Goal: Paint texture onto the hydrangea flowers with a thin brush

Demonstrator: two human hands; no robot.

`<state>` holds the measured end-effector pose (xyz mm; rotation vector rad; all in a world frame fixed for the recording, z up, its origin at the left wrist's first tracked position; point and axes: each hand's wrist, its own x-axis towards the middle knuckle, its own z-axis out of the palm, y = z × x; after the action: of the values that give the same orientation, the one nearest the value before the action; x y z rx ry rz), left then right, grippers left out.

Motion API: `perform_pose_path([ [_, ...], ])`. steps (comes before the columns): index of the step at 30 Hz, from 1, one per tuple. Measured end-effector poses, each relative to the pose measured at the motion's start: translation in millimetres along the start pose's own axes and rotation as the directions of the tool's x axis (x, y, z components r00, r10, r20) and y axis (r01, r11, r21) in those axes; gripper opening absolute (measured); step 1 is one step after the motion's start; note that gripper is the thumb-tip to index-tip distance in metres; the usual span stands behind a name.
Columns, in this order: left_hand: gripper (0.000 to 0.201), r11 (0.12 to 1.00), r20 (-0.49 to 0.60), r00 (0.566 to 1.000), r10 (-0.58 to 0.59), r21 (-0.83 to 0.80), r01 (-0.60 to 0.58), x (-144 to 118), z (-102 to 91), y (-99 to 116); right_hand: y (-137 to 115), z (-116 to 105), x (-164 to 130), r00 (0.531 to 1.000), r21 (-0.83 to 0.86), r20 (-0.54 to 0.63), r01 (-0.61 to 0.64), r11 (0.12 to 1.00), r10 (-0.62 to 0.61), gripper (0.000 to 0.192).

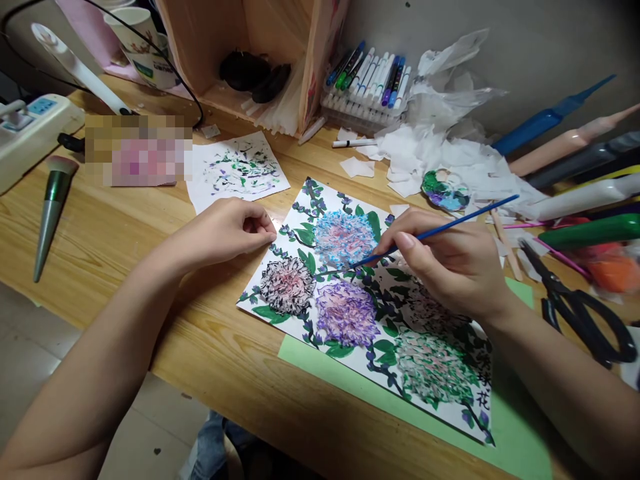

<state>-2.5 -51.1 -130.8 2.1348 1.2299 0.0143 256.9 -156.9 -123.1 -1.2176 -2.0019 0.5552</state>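
A white sheet painted with several round flowers and green leaves (345,307) lies on the wooden desk (125,240), over a light green sheet (520,427). My right hand (450,260) holds a thin blue paintbrush (450,227), whose tip touches the painting below the blue-pink flower. My left hand (227,230) rests on the desk, its fingertips curled at the painting's left edge.
A paint-smeared scrap sheet (240,170) lies behind my left hand. Black scissors (580,307) sit at the right, with a small paint palette (445,190), crumpled tissue (440,147) and a tray of markers (370,83) behind. A power strip (30,130) and a makeup brush (53,207) are at the left.
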Motion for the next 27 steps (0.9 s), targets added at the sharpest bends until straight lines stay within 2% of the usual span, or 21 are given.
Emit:
perform_pose_path([
  [12, 0.023, 1.000, 0.008, 1.000, -0.018, -0.003, 0.018, -1, -0.6, 1, -5, -4, 1, 1.000, -0.030, 0.017, 0.024, 0.999, -0.023, 0.021],
  [14, 0.023, 1.000, 0.013, 1.000, -0.025, -0.012, 0.025, -1, -0.6, 1, -9, -10, 2, 0.998, -0.004, -0.057, 0.016, 1.000, -0.016, 0.021],
  [15, 0.023, 1.000, 0.018, 0.999, -0.029, -0.011, 0.029, -1, -0.6, 1, -10, -15, 3, 0.990, 0.002, -0.138, 0.008, 1.000, -0.007, 0.021],
  [17, 0.024, 0.999, 0.022, 0.999, -0.038, 0.001, 0.038, -1, -0.5, 0, -10, -29, 6, 0.942, -0.010, -0.336, -0.016, 1.000, 0.011, 0.021],
  [19, 0.025, 0.999, 0.022, 0.999, -0.042, 0.014, 0.042, -1, -0.6, -1, -6, -49, 8, 0.879, -0.080, -0.477, -0.064, 0.995, 0.018, 0.022],
  [20, 0.025, 0.999, 0.024, 0.999, -0.039, 0.014, 0.039, -1, -0.7, -1, -2, -60, 9, 0.863, -0.143, -0.505, -0.103, 0.984, 0.017, 0.022],
  [24, 0.030, 0.999, 0.041, 0.999, -0.034, 0.039, 0.033, -1, -2.0, 0, 19, -96, 9, 0.917, -0.475, -0.388, -0.285, 0.833, 0.092, 0.028],
  [27, 0.026, 0.999, 0.059, 0.998, -0.037, 0.015, 0.036, -1, -2.1, -2, 36, -104, 9, 0.921, -0.553, -0.367, -0.329, 0.766, 0.131, 0.032],
])
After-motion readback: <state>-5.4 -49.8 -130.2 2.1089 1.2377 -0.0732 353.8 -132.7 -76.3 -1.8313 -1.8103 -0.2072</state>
